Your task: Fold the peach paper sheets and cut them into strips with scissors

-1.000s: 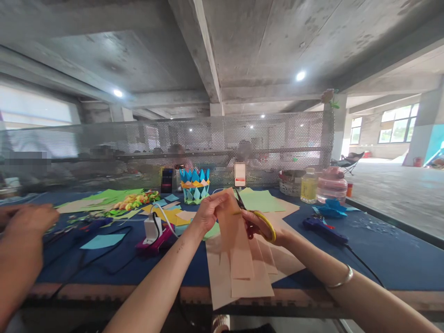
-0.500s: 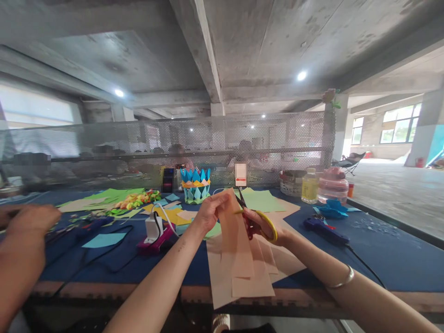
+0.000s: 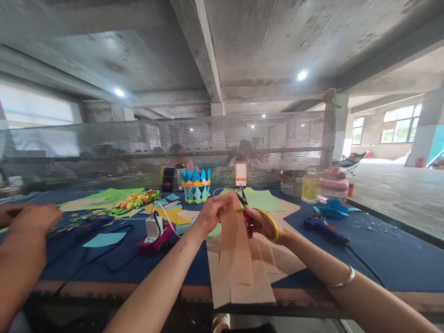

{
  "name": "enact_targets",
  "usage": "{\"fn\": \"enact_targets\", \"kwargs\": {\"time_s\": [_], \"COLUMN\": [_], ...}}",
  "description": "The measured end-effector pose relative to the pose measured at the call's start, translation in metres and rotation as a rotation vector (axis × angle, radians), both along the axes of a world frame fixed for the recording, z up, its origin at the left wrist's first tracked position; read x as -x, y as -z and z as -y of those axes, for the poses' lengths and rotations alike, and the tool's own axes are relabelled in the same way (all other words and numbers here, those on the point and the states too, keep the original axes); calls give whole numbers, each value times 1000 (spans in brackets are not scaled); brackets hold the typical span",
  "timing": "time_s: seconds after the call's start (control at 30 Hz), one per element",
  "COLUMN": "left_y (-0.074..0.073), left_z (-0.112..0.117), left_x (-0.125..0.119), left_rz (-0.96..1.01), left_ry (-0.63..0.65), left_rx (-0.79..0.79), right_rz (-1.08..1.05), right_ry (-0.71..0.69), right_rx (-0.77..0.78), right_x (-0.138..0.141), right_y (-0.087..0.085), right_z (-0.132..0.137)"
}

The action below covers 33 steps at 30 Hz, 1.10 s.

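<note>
My left hand (image 3: 211, 213) pinches the top of an orange-tan paper strip (image 3: 234, 236), holding it upright over the table edge. In my right hand (image 3: 256, 223) is a pair of scissors (image 3: 268, 224) with yellow handles, fingers through the loops. Its dark blades point up and away, partly spread, close beside the strip's upper right edge; I cannot tell whether they touch the paper. Beneath lie several tan paper sheets (image 3: 255, 291), some overhanging the front edge.
A blue, orange and green folded-paper basket (image 3: 196, 186) stands behind. A white charger (image 3: 153, 229) sits on a purple power strip to the left; a blue glue gun (image 3: 326, 231) and bottles (image 3: 310, 186) are at right. A co-worker's hands (image 3: 33, 219) are at far left.
The scissor blades have spread a little and sit slightly apart from their earlier angle. The paper strip hangs a bit lower and my left hand has shifted slightly.
</note>
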<state>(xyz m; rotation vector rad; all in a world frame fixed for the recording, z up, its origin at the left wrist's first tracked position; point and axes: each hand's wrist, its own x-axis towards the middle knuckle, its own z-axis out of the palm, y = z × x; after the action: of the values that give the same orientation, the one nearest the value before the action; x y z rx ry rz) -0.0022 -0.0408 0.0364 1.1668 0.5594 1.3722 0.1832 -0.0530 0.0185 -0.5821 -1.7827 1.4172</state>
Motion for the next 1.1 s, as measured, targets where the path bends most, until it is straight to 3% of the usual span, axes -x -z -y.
{"fn": "enact_targets", "kwargs": {"time_s": [0.2,0.33,0.57,0.97,1.1], "left_y": [2,4,9,13,13], "left_z": [3,-4,-16,-16,-21], "left_x": [-4,1,5,-1,3], "left_rz": [-29,2,43,70,70], "left_ry": [9,-18,-78,-154,-312], "left_rx": [4,9,54,105,111], "right_rz": [-31,-41,-18,81,54], "right_ry": [8,-12,280,347,406], "right_rx": [-9,-14,-137,-115,-113], "right_x": [-1,1,-7,5,-1], "right_y": [3,-5,-16,1,1], "right_z": [-1,-4,-10,-7,-15]}}
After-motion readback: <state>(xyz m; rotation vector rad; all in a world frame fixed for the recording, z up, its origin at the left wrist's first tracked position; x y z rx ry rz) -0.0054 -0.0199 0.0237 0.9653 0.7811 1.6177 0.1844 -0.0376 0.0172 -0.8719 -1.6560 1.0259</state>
